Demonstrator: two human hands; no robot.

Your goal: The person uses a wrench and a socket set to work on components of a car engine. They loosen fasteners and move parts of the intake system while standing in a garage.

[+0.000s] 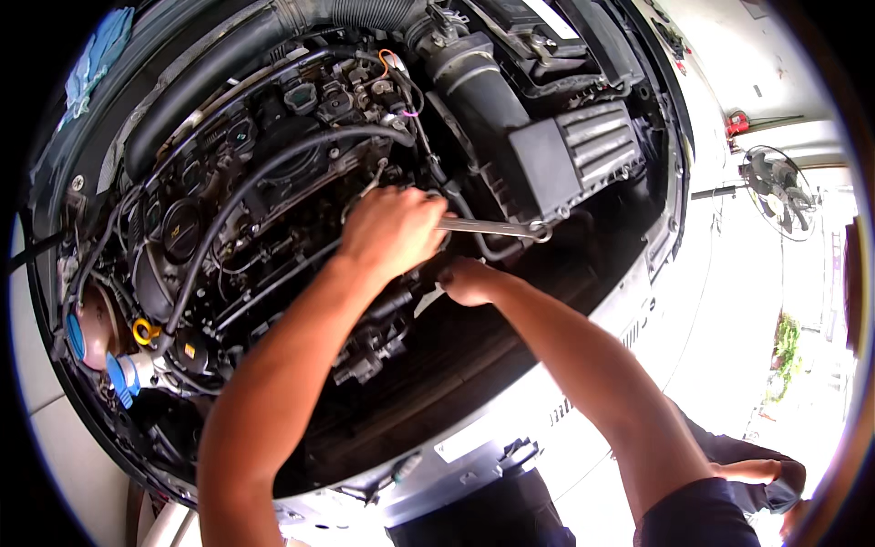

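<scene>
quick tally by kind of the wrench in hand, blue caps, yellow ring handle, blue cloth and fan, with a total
Silver metal wrench gripped in the left hand: 1
Blue plastic caps at lower left: 2
Yellow ring-shaped handle: 1
Crumpled light-blue cloth: 1
Black-bladed round fan: 1
Total: 6

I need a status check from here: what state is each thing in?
Left hand: closed on the wrench
Right hand: curled, grip hidden
Wrench: held, one ring end showing
Black round cap: in place
Air filter box: closed
Engine: exposed
Blue cloth: crumpled
Fan: spinning or not, cannot tell
</scene>
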